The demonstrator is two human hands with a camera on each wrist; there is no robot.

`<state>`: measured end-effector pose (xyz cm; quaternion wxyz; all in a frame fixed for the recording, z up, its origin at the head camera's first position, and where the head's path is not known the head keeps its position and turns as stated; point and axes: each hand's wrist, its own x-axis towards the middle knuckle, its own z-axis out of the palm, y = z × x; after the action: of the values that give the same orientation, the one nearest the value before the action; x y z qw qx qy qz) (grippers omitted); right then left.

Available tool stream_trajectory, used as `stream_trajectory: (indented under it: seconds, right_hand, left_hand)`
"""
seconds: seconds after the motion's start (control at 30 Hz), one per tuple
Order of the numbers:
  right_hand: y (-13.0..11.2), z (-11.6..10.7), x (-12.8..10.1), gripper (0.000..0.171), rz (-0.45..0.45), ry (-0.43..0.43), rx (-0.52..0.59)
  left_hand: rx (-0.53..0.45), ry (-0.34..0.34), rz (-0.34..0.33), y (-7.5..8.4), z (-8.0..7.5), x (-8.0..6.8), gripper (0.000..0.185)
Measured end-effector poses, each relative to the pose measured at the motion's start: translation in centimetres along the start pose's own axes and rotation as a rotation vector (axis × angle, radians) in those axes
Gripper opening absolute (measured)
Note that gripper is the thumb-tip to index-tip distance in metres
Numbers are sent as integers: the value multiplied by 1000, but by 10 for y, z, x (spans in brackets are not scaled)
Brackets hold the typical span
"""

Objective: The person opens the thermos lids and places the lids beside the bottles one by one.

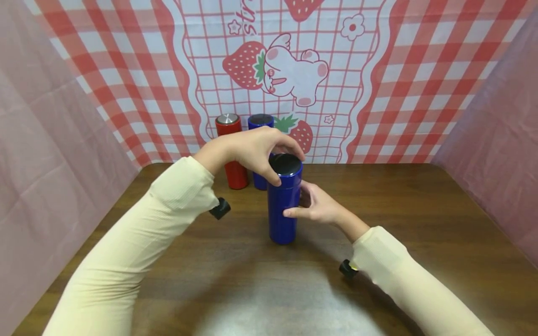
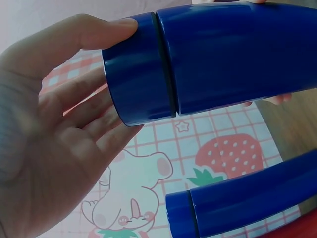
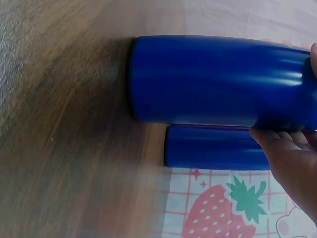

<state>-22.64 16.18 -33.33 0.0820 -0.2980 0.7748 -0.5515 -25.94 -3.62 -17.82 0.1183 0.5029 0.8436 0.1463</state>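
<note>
Centre of the head view: we see a blue flask (image 1: 284, 205) standing upright on the brown wooden surface (image 1: 420, 219), its dark lid (image 1: 285, 164) on top.

Left hand (image 1: 252, 150) comes in from the left of the frame and arches over the flask's top; fingers curled round the lid, thumb low on its near side, fingertips on the far rim. In the left wrist view the palm (image 2: 54, 148) fills the left half of the frame, the thumb lying along the lid band (image 2: 138, 69) and the fingers wrapping under it; a thin seam divides lid from body.

Right hand (image 1: 317, 205) sits just right of the flask at mid-height, gripping the body: a fingertip shows on the front face, the remaining fingers go behind. In the right wrist view we see the fingers (image 3: 292, 158) at the lower right of the frame pressed on the flask body (image 3: 208, 79), whose base meets the wood.

Behind, upper centre of the head view, a red flask (image 1: 232, 151) with a silver cap and a second blue flask (image 1: 260, 140) stand side by side near the back of the surface, partly hidden by the left hand. We cannot tell whether these two touch.

Backdrop: a red-and-white checked cloth (image 1: 420, 70) printed with strawberries and a cartoon animal. Pink sheets (image 1: 50, 154) hang at both sides. Both arms wear cream sleeves (image 1: 138, 242); a small black device shows under each wrist
</note>
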Motion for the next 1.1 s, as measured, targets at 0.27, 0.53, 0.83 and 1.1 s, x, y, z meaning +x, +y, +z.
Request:
stream_trajectory:
  seconds: [0.27, 0.53, 0.83, 1.1]
  right_hand:
    - [-3, -2, -2, 69, -8, -14, -3]
    - [-4, -2, 0, 69, -17, -18, -4]
    - [-4, -4, 1, 71, -7, -19, -27]
    - [-2, -2, 2, 72, 0, -26, -9]
  left_hand:
    - [53, 42, 6, 2, 0, 0, 56]
    - [126, 79, -21, 7, -2, 0, 57]
    - [177, 125, -69, 10, 1, 2, 59]
    - [232, 165, -138, 18, 6, 5, 59]
